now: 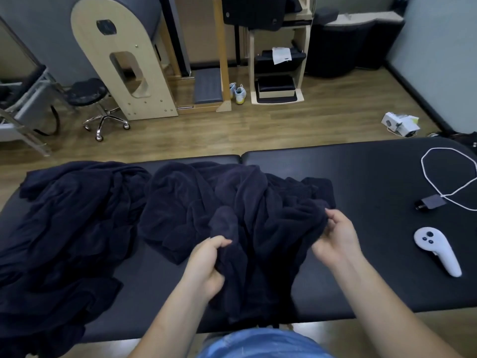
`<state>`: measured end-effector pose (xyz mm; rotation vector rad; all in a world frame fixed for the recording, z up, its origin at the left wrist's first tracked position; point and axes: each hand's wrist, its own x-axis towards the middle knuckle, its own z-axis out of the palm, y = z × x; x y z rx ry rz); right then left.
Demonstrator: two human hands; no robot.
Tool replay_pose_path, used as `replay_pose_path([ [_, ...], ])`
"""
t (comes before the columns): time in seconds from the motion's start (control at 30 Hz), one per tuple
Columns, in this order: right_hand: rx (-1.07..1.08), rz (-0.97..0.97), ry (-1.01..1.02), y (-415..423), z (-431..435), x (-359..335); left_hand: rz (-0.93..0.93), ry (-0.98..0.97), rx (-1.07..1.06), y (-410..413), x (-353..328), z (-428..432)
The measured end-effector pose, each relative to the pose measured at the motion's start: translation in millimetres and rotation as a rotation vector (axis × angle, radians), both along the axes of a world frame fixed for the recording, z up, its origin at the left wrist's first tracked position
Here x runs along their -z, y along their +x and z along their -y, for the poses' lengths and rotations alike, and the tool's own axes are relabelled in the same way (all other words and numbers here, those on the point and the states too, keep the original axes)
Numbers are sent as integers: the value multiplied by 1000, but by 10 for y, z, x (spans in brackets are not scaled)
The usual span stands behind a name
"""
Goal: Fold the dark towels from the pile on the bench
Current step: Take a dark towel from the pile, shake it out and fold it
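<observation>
Blue denim (pixel 258 344) is seen at the bottom edge, against the black bench (pixel 374 267). Just beyond, a crumpled dark towel (pixel 258 197) is spread on the bench; a bunched fold is clenched in the left hand (pixel 206 262), and an edge is pinched by the right hand (pixel 338 236). More dark towels (pixel 64 228) are heaped at the left. A white controller (pixel 436 250), a charger (pixel 429 202) and a white cable (pixel 426 174) are laid at the right.

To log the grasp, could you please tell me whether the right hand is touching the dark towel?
Touching. The head view shows the right hand pinching a bunched fold of the dark towel, with no gap between them.
</observation>
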<state>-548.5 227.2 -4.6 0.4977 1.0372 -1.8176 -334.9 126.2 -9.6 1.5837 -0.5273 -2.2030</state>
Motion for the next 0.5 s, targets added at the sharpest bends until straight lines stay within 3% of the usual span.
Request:
replay_pose_path([
  [0.13, -347, 47, 44, 305, -4, 32, 137, -151, -41, 29, 74, -24],
  [0.23, -504, 44, 290, 418, -100, 400, 335, -277, -72, 100, 124, -91],
  [0.33, -207, -119, 452, 216, -183, 664, 351, -324, -139, 128, 151, -96],
  [0.43, 180, -263, 451, -46, -137, 529, 175, -274, -186, 107, 135, -37],
  [0.5, 122, -323, 310, -15, -21, 254, 49, -222, -174, 46, 118, -26],
])
